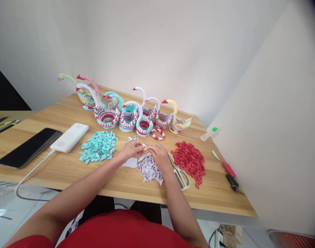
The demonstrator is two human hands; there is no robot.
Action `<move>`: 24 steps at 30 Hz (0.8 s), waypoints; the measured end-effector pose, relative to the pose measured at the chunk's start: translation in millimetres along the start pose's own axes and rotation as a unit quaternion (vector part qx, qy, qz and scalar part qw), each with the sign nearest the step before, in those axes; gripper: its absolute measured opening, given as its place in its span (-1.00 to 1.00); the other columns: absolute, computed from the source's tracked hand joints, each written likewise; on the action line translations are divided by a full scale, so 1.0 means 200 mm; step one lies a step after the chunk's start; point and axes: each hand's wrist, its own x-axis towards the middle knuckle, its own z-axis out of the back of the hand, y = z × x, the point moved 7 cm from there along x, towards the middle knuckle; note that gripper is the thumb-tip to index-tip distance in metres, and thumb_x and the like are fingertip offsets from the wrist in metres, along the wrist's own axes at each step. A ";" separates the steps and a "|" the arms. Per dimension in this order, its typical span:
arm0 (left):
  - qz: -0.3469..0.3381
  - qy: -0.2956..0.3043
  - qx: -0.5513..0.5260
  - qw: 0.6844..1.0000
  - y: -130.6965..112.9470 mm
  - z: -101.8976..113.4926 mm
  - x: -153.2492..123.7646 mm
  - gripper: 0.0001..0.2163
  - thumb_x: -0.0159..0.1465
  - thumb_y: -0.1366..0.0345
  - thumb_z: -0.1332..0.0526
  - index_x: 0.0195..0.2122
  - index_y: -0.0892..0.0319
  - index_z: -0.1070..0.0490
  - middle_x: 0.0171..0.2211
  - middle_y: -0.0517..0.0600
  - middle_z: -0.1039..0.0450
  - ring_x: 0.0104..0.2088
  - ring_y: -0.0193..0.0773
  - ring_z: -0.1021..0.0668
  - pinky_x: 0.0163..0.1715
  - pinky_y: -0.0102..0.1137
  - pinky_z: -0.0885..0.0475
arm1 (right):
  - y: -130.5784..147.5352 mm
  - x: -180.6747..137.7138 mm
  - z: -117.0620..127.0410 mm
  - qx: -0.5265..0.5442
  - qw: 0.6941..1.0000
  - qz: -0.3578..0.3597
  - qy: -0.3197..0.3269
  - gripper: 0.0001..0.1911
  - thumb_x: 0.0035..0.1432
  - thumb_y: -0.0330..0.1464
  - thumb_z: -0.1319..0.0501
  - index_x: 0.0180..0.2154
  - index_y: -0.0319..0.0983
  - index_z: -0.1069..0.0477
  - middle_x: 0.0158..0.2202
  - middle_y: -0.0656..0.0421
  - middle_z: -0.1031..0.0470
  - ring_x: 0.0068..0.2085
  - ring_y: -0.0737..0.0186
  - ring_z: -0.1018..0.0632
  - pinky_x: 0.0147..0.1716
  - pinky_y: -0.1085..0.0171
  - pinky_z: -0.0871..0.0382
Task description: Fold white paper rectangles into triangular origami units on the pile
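My left hand (133, 149) and my right hand (158, 154) meet over the wooden table (69, 168), fingers pinched together on a small white paper piece (144, 147). Just below them lies a pile of white folded paper triangles (149, 169) and a flat white paper slip (130, 162). A pile of teal folded triangles (98, 146) lies to the left, and a pile of red ones (189, 161) to the right. Scissors (180, 175) lie beside my right wrist.
Several paper swan baskets (126, 115) stand in a row at the back, with a small red-and-white ring (157, 134). A white power bank (69, 137) with cable and a black phone (29, 147) lie at left. A glue tube (208, 134), red-handled tool (231, 175) sit by the right wall.
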 end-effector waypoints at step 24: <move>-0.078 -0.010 0.121 0.989 -0.04 -0.01 0.00 -0.75 0.17 0.13 -0.19 -0.41 0.24 -0.44 -0.45 0.01 -0.49 -0.48 -0.30 -0.49 -0.39 -0.42 -0.36 | -0.16 -0.02 -0.06 0.250 0.944 -0.211 -0.040 -0.83 0.03 -0.28 -0.25 -0.33 -0.22 -0.36 -0.46 0.26 -0.40 -0.42 0.34 -0.41 -0.40 0.36 -0.28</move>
